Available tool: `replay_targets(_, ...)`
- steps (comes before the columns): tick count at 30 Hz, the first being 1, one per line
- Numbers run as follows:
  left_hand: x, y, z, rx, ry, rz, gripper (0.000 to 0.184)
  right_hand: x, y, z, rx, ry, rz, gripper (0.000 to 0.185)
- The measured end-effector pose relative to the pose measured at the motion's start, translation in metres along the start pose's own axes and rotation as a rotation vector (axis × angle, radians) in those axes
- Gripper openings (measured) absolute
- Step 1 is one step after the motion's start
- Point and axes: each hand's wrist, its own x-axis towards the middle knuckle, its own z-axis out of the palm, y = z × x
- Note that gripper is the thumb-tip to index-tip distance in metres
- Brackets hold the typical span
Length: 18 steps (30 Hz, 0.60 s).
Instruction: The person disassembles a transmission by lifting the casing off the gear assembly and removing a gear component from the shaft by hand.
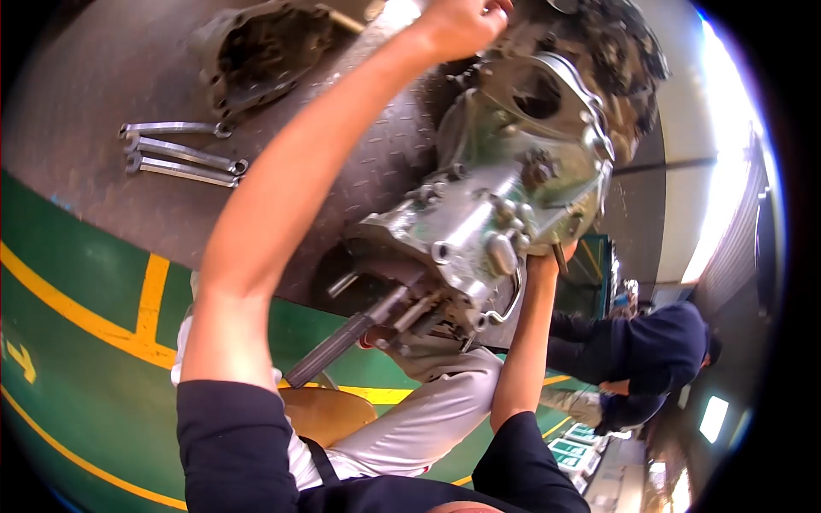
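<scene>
A silver metal gearbox (505, 192) stands tilted in front of me on the steel-topped bench, a splined shaft (342, 342) sticking out of its near end. My right hand (552, 255) grips the gearbox's right side from below; most of its fingers are hidden by the casting. Stretched past the gearbox's left side, my left hand (466, 26) is at the top edge of the view, beside a dark, greasy assembly (599, 43). Its visible fingers are curled in, and what they hold, if anything, is hidden.
On the bench (77, 128) to the left lie several combination wrenches (184, 154) and an open metal housing (265, 56). A wooden stool seat (327, 415) is below the bench's edge. Another person (637, 355) in dark clothing bends over at the right.
</scene>
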Motion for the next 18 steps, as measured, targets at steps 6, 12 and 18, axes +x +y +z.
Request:
replay_targets(6,-0.028,0.152,-0.020,0.107,-0.557,0.088,0.023,-0.019,-0.048,0.030,0.413,0.098,0.309,0.032)
replay_targets(12,-0.047,0.175,-0.005,0.357,-0.978,0.232,0.018,-0.018,-0.047,0.029,0.222,0.127,0.181,0.036)
replay_targets(18,-0.040,0.180,0.000,0.621,-1.038,0.168,0.020,-0.014,-0.037,0.026,0.328,0.053,0.347,0.035)
